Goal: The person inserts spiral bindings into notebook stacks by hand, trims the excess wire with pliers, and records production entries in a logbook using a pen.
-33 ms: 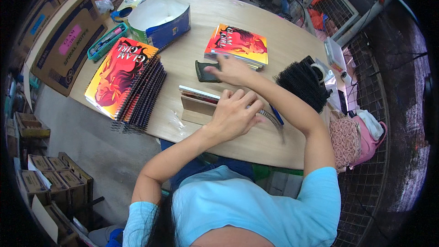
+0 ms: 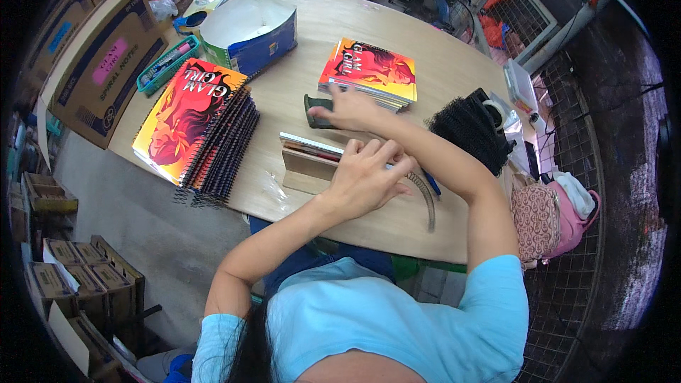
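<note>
My left hand [image 2: 365, 176] is closed at the right end of an upright notebook [image 2: 312, 146], its fingers bent around a dark spiral binding coil [image 2: 428, 202]. The coil's loose tail curves down over the table. The notebook stands against a small wooden block [image 2: 303, 169], and my left hand hides its right part. Farther off, my right hand [image 2: 353, 108] is open with fingers apart, its thumb over a dark green pad [image 2: 319, 112]. Just beyond it lies a stack of red and yellow notebooks [image 2: 376, 67]. A blue pen-like object [image 2: 431, 181] lies behind the coil.
Coil-bound notebooks [image 2: 188, 124] are stacked at the left, near a teal pen basket [image 2: 152, 74] and a cut-open blue bag [image 2: 262, 46]. A pile of black coils [image 2: 468, 131] is at the right. A cardboard box [image 2: 106, 64] stands beyond the table's left edge; a pink bag [image 2: 567, 216] sits right.
The coil's loose tail has swung left and hangs more sharply curved. My right hand has shifted slightly left over the green pad. My left hand stays at the notebook's end.
</note>
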A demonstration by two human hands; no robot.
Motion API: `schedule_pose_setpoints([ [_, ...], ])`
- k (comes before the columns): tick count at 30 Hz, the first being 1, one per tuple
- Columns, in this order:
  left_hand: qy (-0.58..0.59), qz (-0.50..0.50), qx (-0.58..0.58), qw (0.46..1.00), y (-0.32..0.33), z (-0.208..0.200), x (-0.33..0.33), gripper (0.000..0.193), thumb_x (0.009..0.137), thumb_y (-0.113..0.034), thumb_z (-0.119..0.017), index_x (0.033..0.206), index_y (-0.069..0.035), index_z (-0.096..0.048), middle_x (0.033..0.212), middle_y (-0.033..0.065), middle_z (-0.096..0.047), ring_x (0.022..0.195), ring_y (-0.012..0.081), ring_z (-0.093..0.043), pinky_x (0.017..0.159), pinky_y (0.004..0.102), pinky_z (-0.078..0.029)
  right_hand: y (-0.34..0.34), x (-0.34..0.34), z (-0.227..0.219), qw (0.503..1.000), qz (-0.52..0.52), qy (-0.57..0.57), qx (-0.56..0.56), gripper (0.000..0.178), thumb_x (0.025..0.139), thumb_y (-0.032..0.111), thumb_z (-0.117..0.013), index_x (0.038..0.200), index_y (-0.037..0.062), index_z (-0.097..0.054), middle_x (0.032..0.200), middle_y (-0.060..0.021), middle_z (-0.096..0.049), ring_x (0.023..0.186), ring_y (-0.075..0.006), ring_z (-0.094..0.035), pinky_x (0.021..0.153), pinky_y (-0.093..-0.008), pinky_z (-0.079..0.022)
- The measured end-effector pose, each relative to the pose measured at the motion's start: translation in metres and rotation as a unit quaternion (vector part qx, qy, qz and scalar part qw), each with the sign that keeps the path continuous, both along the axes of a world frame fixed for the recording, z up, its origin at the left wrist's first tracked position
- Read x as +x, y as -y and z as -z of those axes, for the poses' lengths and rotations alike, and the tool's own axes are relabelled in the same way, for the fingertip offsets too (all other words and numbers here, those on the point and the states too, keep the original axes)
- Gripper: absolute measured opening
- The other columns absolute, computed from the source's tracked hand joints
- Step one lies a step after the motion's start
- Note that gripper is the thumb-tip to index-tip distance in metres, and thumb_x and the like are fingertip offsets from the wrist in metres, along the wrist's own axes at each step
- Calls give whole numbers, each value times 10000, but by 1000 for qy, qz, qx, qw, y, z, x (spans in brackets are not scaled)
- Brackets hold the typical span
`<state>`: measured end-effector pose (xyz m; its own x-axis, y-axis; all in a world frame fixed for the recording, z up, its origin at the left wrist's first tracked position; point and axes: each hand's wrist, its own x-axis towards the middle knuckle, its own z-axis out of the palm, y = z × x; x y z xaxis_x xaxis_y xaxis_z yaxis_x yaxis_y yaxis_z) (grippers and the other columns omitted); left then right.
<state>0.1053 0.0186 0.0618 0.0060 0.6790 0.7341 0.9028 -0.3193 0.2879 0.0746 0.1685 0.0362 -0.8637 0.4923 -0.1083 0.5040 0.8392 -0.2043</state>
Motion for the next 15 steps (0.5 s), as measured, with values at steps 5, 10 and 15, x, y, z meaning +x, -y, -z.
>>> schedule_pose_setpoints([
  [5, -56, 10, -6, 998, -7, 11, -5, 187, 755, -335, -677, 813, -178, -592, 851, -17, -548, 762, 174, -511, 629, 342, -356, -12, -19, 37, 995, -51, 33, 76, 663, 792, 574, -571, 1118, -3, -568, 1011, -306, -581, 887, -406, -617, 777, -480, -496],
  [10, -32, 6, -48, 998, -3, 12, -7, 186, 764, -321, -675, 839, -169, -598, 880, -5, -563, 792, 187, -537, 684, 363, -384, -55, 82, -22, 976, -149, -94, -130, 526, 788, 440, -661, 1146, 54, -648, 1043, -194, -647, 1012, -291, -592, 881, -367, -459],
  [15, 13, -43, -46, 998, 7, 3, -22, 223, 761, -278, -690, 904, -136, -595, 876, 17, -563, 819, 218, -557, 778, 398, -370, -48, 167, -68, 775, -127, -224, -577, 546, 810, 398, -634, 1148, -30, -626, 1087, -180, -645, 1024, -230, -590, 929, -331, -429],
])
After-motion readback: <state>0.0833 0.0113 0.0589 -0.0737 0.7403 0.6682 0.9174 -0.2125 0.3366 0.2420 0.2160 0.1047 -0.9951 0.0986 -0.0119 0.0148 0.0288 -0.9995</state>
